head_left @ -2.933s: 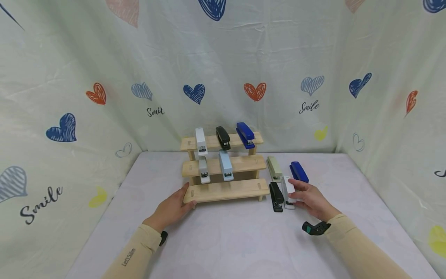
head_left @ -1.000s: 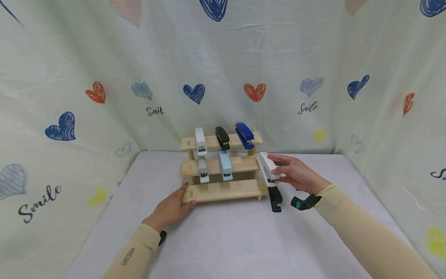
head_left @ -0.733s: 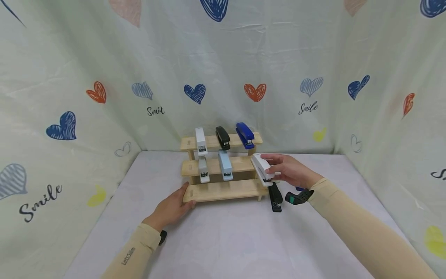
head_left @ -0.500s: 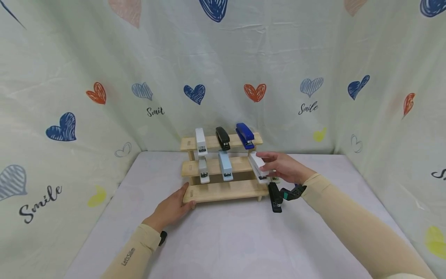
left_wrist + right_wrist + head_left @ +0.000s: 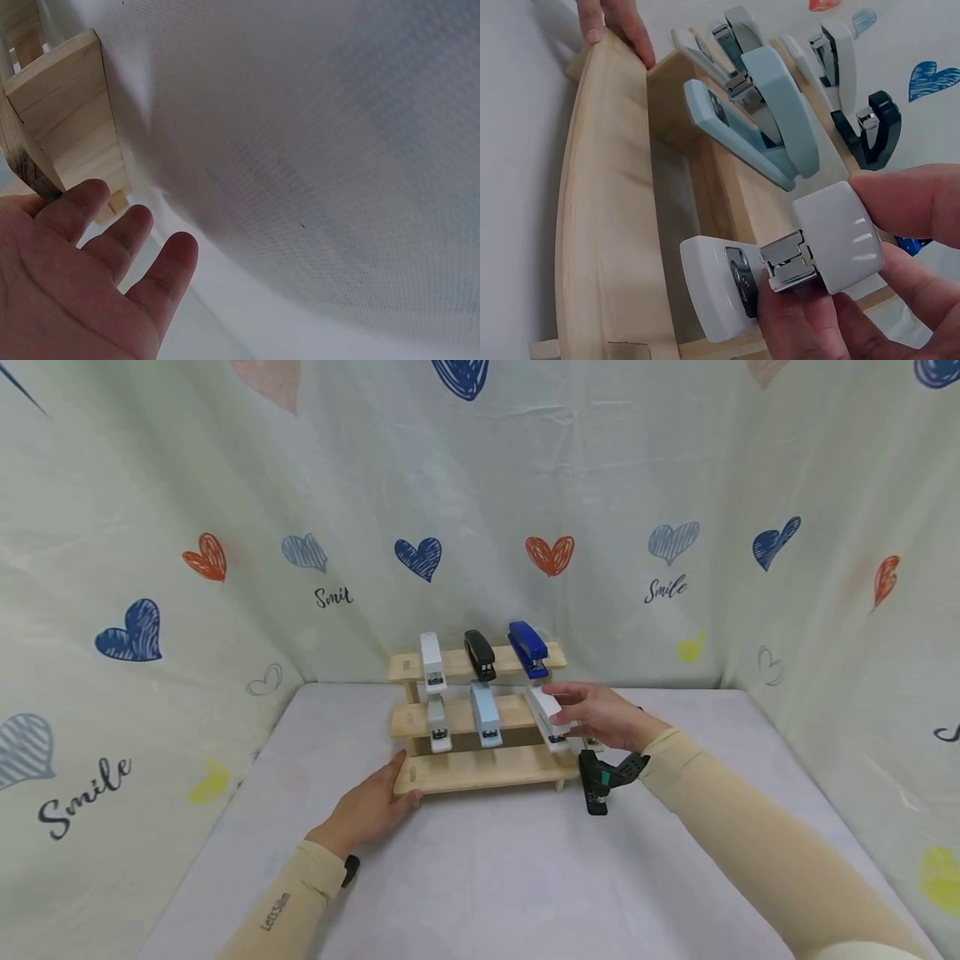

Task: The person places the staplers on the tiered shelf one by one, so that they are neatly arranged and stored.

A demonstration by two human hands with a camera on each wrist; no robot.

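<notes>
My right hand grips a white stapler at the right end of the middle shelf on a three-tier wooden rack. In the right wrist view, thumb and fingers pinch the stapler's white top arm, its nose towards the camera. My left hand holds the left end of the bottom shelf, thumb at the front edge; in the left wrist view three fingertips extend past the shelf end. A light blue stapler and a grey-white one share the middle shelf.
The top shelf bears a white stapler, a black stapler and a blue stapler. Right of the rack, a black stapler lies on the white tablecloth, partly behind my wrist strap. A pale green stapler barely shows below my hand.
My right hand has lifted the white stapler from the table beside the rack and carried it left and back to the middle shelf's right end. The left hand stays on the rack.
</notes>
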